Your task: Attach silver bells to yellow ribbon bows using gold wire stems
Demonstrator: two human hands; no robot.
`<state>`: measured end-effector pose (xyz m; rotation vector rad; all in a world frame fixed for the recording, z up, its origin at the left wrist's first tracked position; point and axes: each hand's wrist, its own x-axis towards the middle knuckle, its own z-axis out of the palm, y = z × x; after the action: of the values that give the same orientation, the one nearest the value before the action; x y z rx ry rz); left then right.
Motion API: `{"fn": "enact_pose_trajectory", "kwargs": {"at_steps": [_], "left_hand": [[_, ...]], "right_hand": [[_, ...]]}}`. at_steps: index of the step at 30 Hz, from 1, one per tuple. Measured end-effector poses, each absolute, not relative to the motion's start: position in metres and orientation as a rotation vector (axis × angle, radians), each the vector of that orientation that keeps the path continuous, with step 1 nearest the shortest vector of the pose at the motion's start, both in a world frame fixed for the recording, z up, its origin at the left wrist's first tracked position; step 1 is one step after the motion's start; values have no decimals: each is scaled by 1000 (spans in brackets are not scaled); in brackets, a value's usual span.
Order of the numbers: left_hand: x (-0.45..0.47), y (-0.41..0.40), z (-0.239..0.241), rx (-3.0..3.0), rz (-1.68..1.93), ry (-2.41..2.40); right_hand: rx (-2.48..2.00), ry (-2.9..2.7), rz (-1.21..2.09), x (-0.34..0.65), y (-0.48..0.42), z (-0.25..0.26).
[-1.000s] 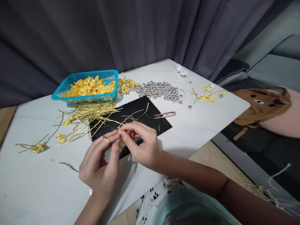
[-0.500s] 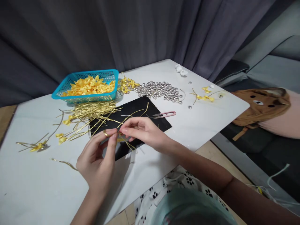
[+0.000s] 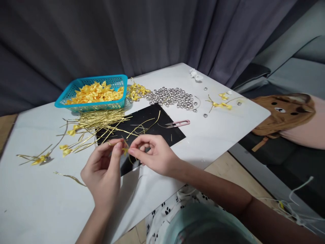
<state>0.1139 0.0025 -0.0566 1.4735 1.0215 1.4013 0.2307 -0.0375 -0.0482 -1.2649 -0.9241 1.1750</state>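
My left hand and my right hand meet over the near corner of a black mat. Both are closed in a pinch on a small yellow bow with a gold wire held between the fingertips. A gold ring sits on a left finger. A bundle of gold wires lies just beyond my hands, partly on the mat.
A blue basket of yellow bows stands at the back left. Several silver beads are heaped behind the mat, with pink thread snips on its right edge. Finished bows on wires lie at the left and far right. A bear bag rests off the table.
My hands have slid slightly left and toward me while staying pinched together. The yellow bow now shows between the fingertips, and the wire hangs down from it.
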Motion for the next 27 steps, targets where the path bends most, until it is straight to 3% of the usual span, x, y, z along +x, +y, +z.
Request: {"fn": "enact_pose_trajectory", "kwargs": {"at_steps": [12,19,27], "left_hand": [[115,-1,-57,1518,1401,1033],[116,0,-57,1537,1363,1062],[115,2,-59,1480,1304,1064]], "right_hand": [[-1194,-853,1049,235,-33,-46],[-1169,-779,1363,242,-20,-43],[-963,-601,1232,246,-18,-44]]}}
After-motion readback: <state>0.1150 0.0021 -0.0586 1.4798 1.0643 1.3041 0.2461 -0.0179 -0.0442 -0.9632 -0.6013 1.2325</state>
